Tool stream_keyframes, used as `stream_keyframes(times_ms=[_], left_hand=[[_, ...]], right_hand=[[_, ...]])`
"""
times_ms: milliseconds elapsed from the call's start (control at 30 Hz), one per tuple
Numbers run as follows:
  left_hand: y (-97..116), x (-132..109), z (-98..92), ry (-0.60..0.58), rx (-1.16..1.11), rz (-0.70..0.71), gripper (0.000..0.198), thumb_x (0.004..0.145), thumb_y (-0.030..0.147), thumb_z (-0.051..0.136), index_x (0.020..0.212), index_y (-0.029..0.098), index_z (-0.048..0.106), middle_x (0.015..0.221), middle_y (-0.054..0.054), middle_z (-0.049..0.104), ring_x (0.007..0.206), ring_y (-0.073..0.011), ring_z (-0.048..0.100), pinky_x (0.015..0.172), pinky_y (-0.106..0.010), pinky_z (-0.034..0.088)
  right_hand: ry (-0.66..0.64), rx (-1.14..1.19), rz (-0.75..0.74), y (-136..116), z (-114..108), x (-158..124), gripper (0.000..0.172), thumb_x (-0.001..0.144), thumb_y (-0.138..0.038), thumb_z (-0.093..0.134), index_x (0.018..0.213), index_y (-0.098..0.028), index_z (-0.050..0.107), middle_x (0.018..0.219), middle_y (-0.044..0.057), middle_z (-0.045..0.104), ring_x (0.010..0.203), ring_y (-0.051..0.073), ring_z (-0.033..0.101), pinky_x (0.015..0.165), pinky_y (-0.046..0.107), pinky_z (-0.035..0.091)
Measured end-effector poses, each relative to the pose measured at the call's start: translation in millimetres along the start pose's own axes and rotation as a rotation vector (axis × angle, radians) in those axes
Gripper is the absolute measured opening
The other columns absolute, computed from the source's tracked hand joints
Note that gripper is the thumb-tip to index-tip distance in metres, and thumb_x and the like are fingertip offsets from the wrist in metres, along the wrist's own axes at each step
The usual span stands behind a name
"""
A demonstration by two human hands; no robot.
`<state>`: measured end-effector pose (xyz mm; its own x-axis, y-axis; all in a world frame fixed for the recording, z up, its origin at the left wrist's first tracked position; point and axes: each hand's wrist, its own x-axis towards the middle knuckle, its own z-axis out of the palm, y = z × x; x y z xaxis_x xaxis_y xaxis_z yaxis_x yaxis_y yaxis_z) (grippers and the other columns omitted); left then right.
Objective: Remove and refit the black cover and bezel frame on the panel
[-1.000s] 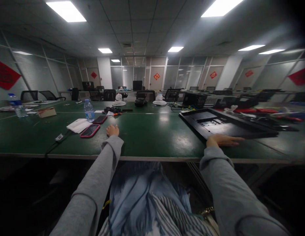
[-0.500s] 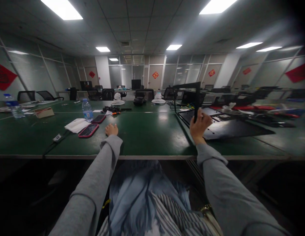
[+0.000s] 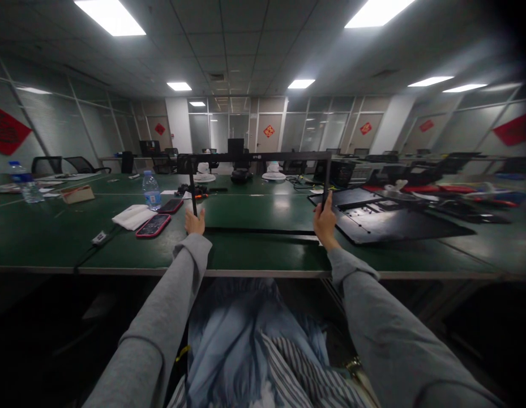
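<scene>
A thin black rectangular frame [image 3: 258, 155] stands upright on the green table [image 3: 263, 249] in front of me, its bottom bar resting on the tabletop. My left hand [image 3: 195, 222] is closed round the frame's left bar low down. My right hand [image 3: 325, 220] grips the right bar at about the same height. Just to the right of the frame lies a flat black panel [image 3: 390, 218] with parts on it.
Two phones in red cases [image 3: 154, 225] lie left of my left hand, beside a white cloth [image 3: 133, 216] and a water bottle [image 3: 151, 191]. A cable with a plug [image 3: 99, 238] runs near the front edge. Small fans, tools and more equipment sit farther back and to the right.
My right hand lifted the black frame off the panel and swung it left in front of me. My left hand, resting on the table before, now grips the frame's left bar.
</scene>
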<state>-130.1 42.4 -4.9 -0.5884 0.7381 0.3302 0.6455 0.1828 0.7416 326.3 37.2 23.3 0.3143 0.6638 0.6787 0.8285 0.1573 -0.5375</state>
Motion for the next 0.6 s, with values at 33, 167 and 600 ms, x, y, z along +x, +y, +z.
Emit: stream_keyframes(times_ms=[33,167,600], left_hand=[[0,0,1.3,-0.019,-0.012,0.015,0.075,0.099,0.051,0.038,0.158,0.010,0.014,0.155,-0.022,0.040,0.143,-0.0280,0.040,0.112,-0.042,0.038],[-4,5,6.1,-0.072,-0.026,0.079,0.067,0.100,0.033,0.041,0.156,0.008,0.016,0.158,-0.022,0.037,0.142,-0.0241,0.042,0.111,-0.033,0.039],[-15,12,4.1,-0.248,0.129,0.097,0.038,0.094,0.041,0.053,0.114,0.016,0.072,0.121,-0.017,0.071,0.119,-0.0317,0.063,0.094,-0.037,0.046]], right_hand=[[0.013,0.014,0.018,4,3,1,0.069,0.100,-0.034,0.022,0.161,-0.006,0.004,0.119,0.020,0.064,0.102,0.030,0.064,0.097,0.043,0.045],[0.019,-0.016,0.013,22,18,2,0.069,0.098,-0.033,0.030,0.158,-0.003,0.016,0.133,0.025,0.056,0.112,0.033,0.061,0.098,0.045,0.046],[-0.317,-0.077,0.226,63,46,11,0.044,0.085,-0.024,0.053,0.123,-0.006,0.064,0.111,0.020,0.069,0.108,0.030,0.063,0.097,0.039,0.046]])
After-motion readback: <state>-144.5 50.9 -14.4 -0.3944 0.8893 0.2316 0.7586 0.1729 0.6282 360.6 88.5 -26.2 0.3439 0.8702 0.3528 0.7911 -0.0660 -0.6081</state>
